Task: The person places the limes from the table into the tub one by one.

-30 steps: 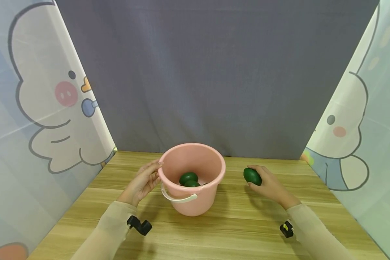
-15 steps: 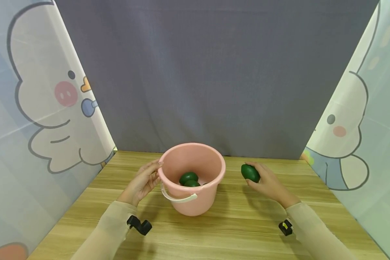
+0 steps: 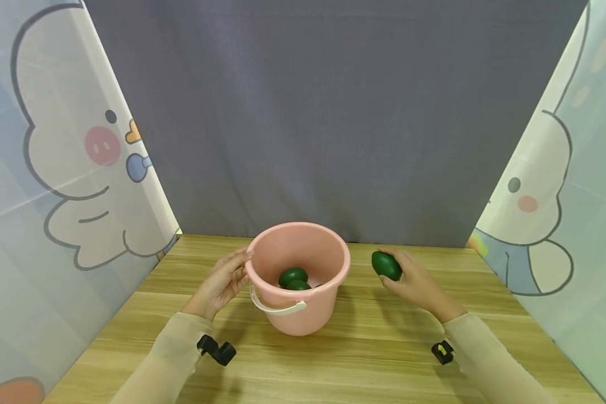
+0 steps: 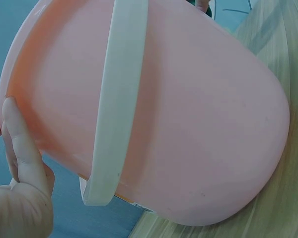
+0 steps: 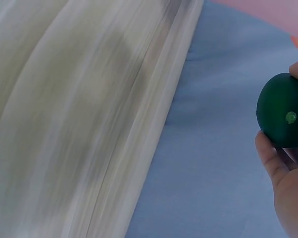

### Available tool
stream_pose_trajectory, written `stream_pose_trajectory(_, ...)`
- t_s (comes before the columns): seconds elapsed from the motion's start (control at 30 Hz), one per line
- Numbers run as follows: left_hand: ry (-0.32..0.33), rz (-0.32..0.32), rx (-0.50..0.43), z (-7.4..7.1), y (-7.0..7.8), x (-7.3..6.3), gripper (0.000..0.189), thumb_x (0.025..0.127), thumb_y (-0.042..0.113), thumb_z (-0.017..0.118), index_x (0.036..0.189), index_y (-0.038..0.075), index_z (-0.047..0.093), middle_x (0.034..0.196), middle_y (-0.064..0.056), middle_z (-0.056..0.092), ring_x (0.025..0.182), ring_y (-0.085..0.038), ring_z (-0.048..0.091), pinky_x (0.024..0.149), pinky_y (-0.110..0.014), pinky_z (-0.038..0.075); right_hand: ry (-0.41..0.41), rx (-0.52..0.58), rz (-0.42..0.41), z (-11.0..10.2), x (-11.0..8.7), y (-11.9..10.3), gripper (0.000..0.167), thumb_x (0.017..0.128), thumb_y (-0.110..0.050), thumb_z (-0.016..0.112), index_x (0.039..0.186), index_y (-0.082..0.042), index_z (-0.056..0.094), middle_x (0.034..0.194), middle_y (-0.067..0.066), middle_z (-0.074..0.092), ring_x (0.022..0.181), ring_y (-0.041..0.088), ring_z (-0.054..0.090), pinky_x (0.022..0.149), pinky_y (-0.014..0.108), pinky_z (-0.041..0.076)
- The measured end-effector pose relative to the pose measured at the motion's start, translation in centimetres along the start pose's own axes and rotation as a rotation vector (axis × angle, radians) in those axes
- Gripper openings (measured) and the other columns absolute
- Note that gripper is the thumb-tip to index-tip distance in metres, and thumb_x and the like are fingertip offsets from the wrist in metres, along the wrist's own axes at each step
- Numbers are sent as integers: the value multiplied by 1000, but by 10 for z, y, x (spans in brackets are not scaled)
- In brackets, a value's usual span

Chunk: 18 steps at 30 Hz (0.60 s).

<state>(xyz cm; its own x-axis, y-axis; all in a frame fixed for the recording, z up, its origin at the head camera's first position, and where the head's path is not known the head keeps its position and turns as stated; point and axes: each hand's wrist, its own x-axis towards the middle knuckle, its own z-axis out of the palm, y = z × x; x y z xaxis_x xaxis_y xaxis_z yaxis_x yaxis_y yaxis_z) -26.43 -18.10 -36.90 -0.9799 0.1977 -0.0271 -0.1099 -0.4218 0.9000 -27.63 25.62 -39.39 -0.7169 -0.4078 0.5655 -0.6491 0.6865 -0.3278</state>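
A pink bucket (image 3: 303,314) with a white handle (image 3: 278,310) stands upright on the wooden table. My left hand (image 3: 224,283) pinches its rim on the left side; in the left wrist view, fingers (image 4: 22,144) lie against the outer wall just under the rim. Inside the bucket lie two dark green oval fruits (image 3: 293,275), the nearer one partly hidden by the rim. Right of the bucket, my right hand (image 3: 416,283) holds another dark green oval fruit (image 3: 386,266) above the table, between thumb and fingers. Its pale stem mark shows in the right wrist view.
The wooden table (image 3: 384,359) spreads around the bucket. A dark grey cloth (image 3: 303,123) hangs behind its far edge. Printed cartoon curtains (image 3: 70,185) hang along both sides. A black camera mount (image 3: 217,349) sits on each wrist.
My right hand has moved slightly up and to the left with the fruit, a little nearer the bucket. The left hand and the bucket have not moved.
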Motion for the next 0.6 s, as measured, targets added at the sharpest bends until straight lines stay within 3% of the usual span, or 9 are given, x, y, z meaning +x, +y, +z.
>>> stream_pose_trajectory(0.6, 2, 5, 1, 0, 0, -1, 43, 105, 10, 50, 144, -2, 36, 87, 0, 57, 60, -1, 58, 57, -8, 53, 20, 4, -32, -5, 7, -14, 66, 83, -12, 81, 141, -2, 51, 126, 19, 57, 103, 31, 60, 75, 47, 60)
